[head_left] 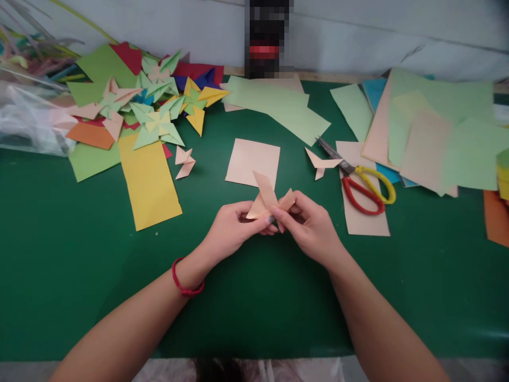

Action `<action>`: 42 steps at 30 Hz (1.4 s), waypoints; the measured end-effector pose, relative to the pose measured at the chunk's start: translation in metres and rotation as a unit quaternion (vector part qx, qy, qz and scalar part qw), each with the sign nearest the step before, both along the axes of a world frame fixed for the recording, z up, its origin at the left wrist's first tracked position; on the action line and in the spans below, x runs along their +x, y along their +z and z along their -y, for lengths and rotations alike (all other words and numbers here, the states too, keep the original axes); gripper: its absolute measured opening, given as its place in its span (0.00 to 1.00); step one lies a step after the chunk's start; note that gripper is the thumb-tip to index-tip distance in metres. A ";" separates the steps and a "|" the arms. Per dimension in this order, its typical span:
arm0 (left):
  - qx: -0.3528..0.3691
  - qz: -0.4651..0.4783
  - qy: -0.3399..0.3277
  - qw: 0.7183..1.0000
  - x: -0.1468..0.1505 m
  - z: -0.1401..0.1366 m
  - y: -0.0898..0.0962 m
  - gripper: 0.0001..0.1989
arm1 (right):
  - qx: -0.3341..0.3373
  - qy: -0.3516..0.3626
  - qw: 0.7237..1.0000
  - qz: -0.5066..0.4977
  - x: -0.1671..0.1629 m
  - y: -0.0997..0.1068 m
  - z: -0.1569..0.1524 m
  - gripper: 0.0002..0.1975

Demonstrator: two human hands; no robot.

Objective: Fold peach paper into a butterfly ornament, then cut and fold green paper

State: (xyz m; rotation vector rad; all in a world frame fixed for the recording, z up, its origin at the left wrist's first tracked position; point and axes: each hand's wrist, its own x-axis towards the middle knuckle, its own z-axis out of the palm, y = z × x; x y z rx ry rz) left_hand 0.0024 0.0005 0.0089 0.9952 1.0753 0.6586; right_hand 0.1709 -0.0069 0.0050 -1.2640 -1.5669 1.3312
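Note:
Between my two hands is a peach folded paper piece [263,200], raised over the table with several pointed flaps sticking out. My left hand [238,225] pinches its lower left part, thumb on top. At its right side, my right hand [308,220] grips a fold between thumb and fingers; the fingertips under the paper are partly hidden. Just beyond lies a flat peach paper square [250,159]. A small folded peach piece [185,162] rests to the left, and another folded peach piece [321,163] to the right, by the scissors' tips.
Scissors [360,175] with red and yellow handles lie on a peach paper strip [368,223]. Folded paper stars [159,124] pile up at the back left, near a yellow sheet [151,185] and a plastic bag [32,116]. Green and peach sheets [441,127] are stacked at right.

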 end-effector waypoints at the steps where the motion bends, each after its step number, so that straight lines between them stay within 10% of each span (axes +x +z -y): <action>1: -0.001 -0.003 0.005 1.000 0.000 0.000 0.000 0.10 | 0.000 0.000 1.000 0.003 0.000 0.000 0.000 0.09; 32: -0.019 0.086 0.064 0.994 -0.002 -0.003 -0.014 0.14 | 0.002 -0.042 0.997 0.065 0.003 -0.002 -0.004 0.10; 42: 0.014 0.033 -0.006 0.999 -0.004 -0.002 -0.011 0.12 | -0.013 -0.020 0.999 0.047 0.003 0.000 -0.002 0.10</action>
